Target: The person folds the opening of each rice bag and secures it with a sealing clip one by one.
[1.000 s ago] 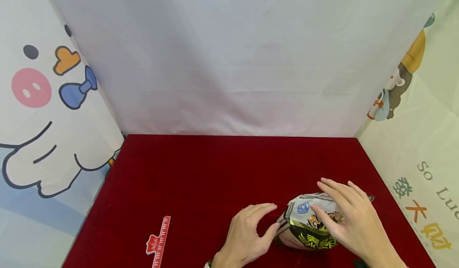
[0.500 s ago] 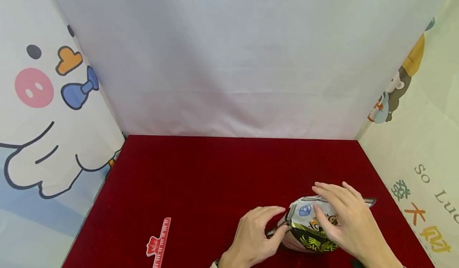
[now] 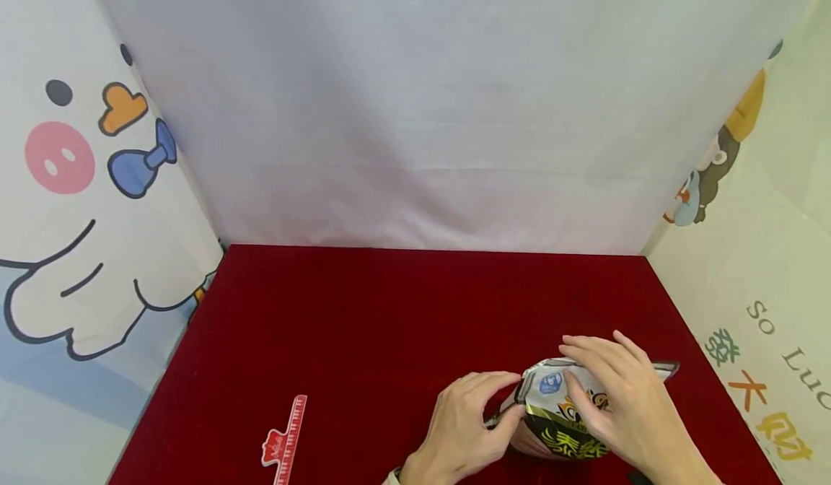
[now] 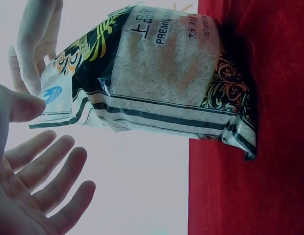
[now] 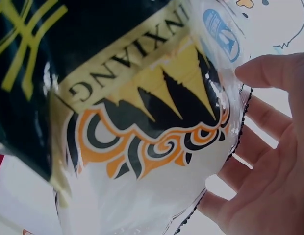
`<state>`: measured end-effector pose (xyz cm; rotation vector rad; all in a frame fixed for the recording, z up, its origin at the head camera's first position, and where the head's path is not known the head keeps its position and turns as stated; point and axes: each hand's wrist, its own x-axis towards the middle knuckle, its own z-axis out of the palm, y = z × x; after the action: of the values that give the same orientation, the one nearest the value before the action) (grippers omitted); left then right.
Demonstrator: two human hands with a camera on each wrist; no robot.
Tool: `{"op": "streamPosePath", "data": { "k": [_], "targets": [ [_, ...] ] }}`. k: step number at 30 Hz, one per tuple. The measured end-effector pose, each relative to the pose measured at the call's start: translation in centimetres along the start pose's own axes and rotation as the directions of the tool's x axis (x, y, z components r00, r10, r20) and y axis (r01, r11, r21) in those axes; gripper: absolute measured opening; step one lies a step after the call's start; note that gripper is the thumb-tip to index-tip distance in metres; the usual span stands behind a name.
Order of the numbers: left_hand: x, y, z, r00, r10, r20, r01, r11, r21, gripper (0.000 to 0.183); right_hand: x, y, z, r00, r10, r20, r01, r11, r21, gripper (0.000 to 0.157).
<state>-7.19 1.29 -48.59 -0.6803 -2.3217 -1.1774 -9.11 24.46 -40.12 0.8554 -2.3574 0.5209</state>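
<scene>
A bag of rice (image 3: 563, 427) stands on the red cloth at the right, its see-through window full of grains in the left wrist view. My left hand (image 3: 464, 424) is at its left top corner. The thumb (image 4: 29, 106) touches the white front near the top edge, while the other fingers (image 4: 68, 174) stay spread, nearly straight, behind it. My right hand (image 3: 623, 405) holds the top edge farther right, thumb (image 5: 262, 71) on the printed front. Its other fingertips are hidden behind the bag in the right wrist view.
A red clip with a piano-key strip (image 3: 286, 442) lies at the front left of the red cloth (image 3: 389, 319). A white curtain (image 3: 422, 146) hangs behind. Printed cloths enclose the left (image 3: 58, 218) and right (image 3: 779, 239) sides.
My left hand has moved right, from beside the bag to its top corner. My right hand has shifted slightly left and down. The bag's right top corner shows more.
</scene>
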Motion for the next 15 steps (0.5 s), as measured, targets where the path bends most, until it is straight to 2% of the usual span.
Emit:
{"op": "streamPosePath", "data": {
  "k": [5,15],
  "targets": [
    [0.5,0.2,0.4,0.999,0.028,-0.016,-0.028,1.000,0.011,0.032,0.0,-0.1,0.2,1.000,-0.026,-0.018,0.026,1.000,0.000,0.052],
    [1.2,0.2,0.6,0.998,0.043,-0.043,-0.043,0.999,0.016,0.029,0.2,0.0,0.3,0.998,-0.049,-0.031,0.049,0.999,-0.010,0.054]
  ]
}}
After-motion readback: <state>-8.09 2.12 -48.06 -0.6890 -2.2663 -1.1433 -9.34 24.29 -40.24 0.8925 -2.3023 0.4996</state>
